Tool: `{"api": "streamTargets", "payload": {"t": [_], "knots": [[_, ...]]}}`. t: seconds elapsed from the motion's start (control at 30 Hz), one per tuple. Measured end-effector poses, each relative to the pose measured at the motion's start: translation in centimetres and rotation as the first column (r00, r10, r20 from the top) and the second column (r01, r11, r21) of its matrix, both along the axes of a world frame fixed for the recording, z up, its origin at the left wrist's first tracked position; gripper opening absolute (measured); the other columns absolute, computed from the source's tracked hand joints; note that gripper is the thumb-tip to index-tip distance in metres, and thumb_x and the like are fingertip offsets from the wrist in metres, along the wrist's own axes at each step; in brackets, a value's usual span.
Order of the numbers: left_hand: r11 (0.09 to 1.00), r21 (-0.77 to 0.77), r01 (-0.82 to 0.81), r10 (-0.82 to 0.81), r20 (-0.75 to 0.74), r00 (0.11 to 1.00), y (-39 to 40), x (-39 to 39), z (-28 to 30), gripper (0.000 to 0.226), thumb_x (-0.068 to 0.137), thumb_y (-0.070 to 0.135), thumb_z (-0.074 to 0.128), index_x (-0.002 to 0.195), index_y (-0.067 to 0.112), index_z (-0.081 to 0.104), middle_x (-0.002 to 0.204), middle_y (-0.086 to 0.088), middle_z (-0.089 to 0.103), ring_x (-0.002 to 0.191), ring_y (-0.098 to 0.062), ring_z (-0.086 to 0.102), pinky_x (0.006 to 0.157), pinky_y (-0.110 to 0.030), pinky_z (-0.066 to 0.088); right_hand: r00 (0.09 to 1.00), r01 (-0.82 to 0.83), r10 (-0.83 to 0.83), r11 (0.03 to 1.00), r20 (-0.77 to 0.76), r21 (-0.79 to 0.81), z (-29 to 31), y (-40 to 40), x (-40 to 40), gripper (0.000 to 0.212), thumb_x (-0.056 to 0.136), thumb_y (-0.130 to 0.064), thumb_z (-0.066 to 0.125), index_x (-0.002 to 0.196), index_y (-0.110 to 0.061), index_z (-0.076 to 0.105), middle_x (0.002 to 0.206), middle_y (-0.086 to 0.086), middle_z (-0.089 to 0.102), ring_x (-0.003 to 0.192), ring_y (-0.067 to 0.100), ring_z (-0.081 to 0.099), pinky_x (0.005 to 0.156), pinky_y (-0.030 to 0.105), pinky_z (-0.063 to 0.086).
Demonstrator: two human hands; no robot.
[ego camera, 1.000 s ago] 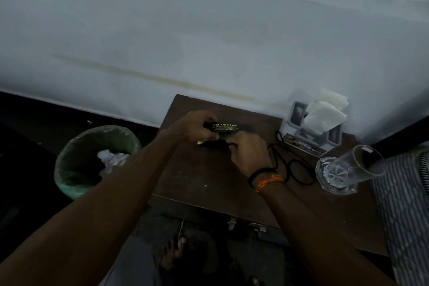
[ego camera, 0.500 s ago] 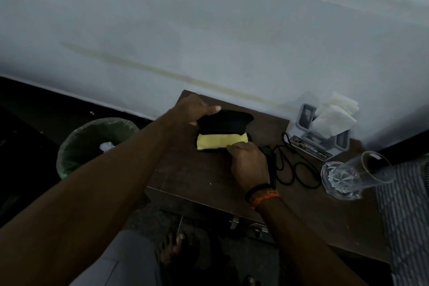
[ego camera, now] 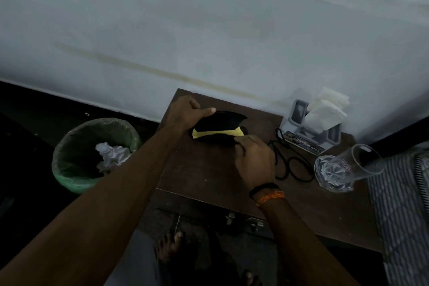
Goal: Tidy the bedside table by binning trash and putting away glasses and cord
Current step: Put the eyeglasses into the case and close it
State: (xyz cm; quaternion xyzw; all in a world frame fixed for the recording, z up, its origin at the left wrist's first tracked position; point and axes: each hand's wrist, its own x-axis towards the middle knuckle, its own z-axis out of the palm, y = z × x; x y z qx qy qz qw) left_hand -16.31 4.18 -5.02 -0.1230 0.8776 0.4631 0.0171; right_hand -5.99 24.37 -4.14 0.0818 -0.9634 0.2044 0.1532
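Left hand [ego camera: 185, 112]: my thumb and curled fingers grip the raised lid of the glasses case [ego camera: 218, 129], propping it open so the inside is reachable.
Right hand [ego camera: 254, 158]: my fingers pinch the case's near edge, steadying it against the bedside table [ego camera: 209, 176].
Case interior: yellow cloth [ego camera: 218, 133] shows; whether the glasses lie inside, I cannot tell.
Cord [ego camera: 291, 162]: black, looped loosely on the table just right of my right hand, not yet stowed.
Bin [ego camera: 92, 153]: on the floor left of the table, crumpled paper inside.
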Motion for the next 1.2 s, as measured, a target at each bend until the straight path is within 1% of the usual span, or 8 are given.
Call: {"api": "streamTargets", "payload": {"t": [0.1, 0.2, 0.33, 0.43, 0.6, 0.77, 1.0, 1.2], "knots": [[0.999, 0.004, -0.048, 0.048, -0.029, 0.998, 0.3, 0.6, -0.2, 0.056, 0.062, 0.063, 0.079, 0.08, 0.015, 0.057, 0.086, -0.002, 0.065, 0.082, -0.016, 0.063, 0.069, -0.039, 0.057, 0.973, 0.208, -0.206, 0.978, 0.098, -0.009, 2.0, 2.2, 0.6, 0.01, 0.08, -0.006, 0.065, 0.079, -0.015, 0.07, 0.082, 0.007, 0.071, 0.078, 0.03, 0.066, 0.068, 0.033, 0.051], [0.999, -0.015, -0.049, 0.048, -0.085, 0.995, 0.7, 1.4, -0.1, 0.046, 0.072, 0.051, 0.08, 0.074, 0.012, 0.056, 0.078, -0.003, 0.063, 0.074, -0.015, 0.06, 0.061, -0.033, 0.05, 0.887, 0.364, -0.378, 0.926, 0.267, 0.101, 2.8, 4.3, 1.2, 0.01, 0.083, -0.016, 0.063, 0.085, -0.016, 0.072, 0.091, 0.008, 0.072, 0.091, 0.034, 0.065, 0.077, 0.035, 0.05], [1.0, 0.015, -0.02, 0.023, -0.214, 0.977, 0.8, 2.7, -0.8, 0.036, 0.077, 0.034, 0.08, 0.066, 0.016, 0.051, 0.065, 0.003, 0.054, 0.063, -0.011, 0.053, 0.053, -0.023, 0.038, 0.797, 0.422, -0.449, 0.892, 0.404, 0.161, 2.0, 6.2, 1.4, 0.02, 0.076, -0.032, 0.07, 0.077, -0.012, 0.073, 0.081, 0.01, 0.071, 0.081, 0.033, 0.068, 0.066, 0.03, 0.051], [0.999, 0.04, 0.016, -0.004, -0.286, 0.958, 0.4, 3.4, -1.9, 0.028, 0.073, 0.024, 0.083, 0.072, 0.016, 0.056, 0.08, -0.004, 0.059, 0.077, -0.018, 0.058, 0.064, -0.026, 0.045, 0.752, 0.453, -0.457, 0.882, 0.476, 0.131, 1.4, 6.6, 1.5, 0.039, 0.072, -0.047, 0.074, 0.072, -0.009, 0.072, 0.073, 0.01, 0.07, 0.075, 0.03, 0.068, 0.061, 0.027, 0.049], [0.99, -0.079, 0.114, -0.132, -0.275, 0.952, 0.0, 4.4, -2.9, 0.032, 0.07, 0.019, 0.086, 0.094, 0.015, 0.066, 0.111, -0.004, 0.056, 0.096, -0.011, 0.055, 0.075, -0.01, 0.046, 0.753, 0.467, -0.434, 0.882, 0.495, 0.061, 1.6, 6.0, 1.5, 0.035, 0.075, -0.046, 0.076, 0.08, -0.011, 0.076, 0.083, 0.01, 0.073, 0.085, 0.029, 0.068, 0.073, 0.031, 0.052], [0.985, -0.118, 0.127, -0.154, -0.259, 0.954, -0.2, 4.9, -3.0, 0.041, 0.073, 0.025, 0.084, 0.109, 0.015, 0.068, 0.117, -0.003, 0.053, 0.101, -0.008, 0.05, 0.076, -0.004, 0.035, 0.762, 0.461, -0.431, 0.885, 0.483, 0.063, 1.4, 5.7, 1.5, 0.028, 0.075, -0.045, 0.076, 0.078, -0.018, 0.078, 0.082, 0.006, 0.074, 0.084, 0.027, 0.069, 0.075, 0.033, 0.057], [0.982, -0.042, 0.183, -0.188, -0.208, 0.96, -0.4, 5.8, -2.9, 0.045, 0.082, 0.037, 0.075, 0.123, 0.021, 0.063, 0.125, -0.006, 0.055, 0.107, -0.019, 0.059, 0.087, -0.025, 0.048, 0.813, 0.414, -0.459, 0.889, 0.358, 0.198, 0.5, 4.5, 1.4, 0.044, 0.08, -0.057, 0.067, 0.085, -0.014, 0.071, 0.085, 0.009, 0.071, 0.084, 0.032, 0.067, 0.073, 0.037, 0.057], [0.981, 0.041, 0.191, -0.183, -0.151, 0.971, -0.6, 6.5, -2.3, 0.063, 0.073, 0.029, 0.083, 0.131, 0.021, 0.06, 0.132, -0.005, 0.054, 0.114, -0.021, 0.056, 0.093, -0.032, 0.051, 0.813, 0.418, -0.461, 0.887, 0.355, 0.197, 0.2, 4.2, 1.2, 0.029, 0.084, -0.04, 0.064, 0.089, -0.013, 0.072, 0.092, 0.012, 0.071, 0.091, 0.035, 0.067, 0.074, 0.036, 0.053]]}}
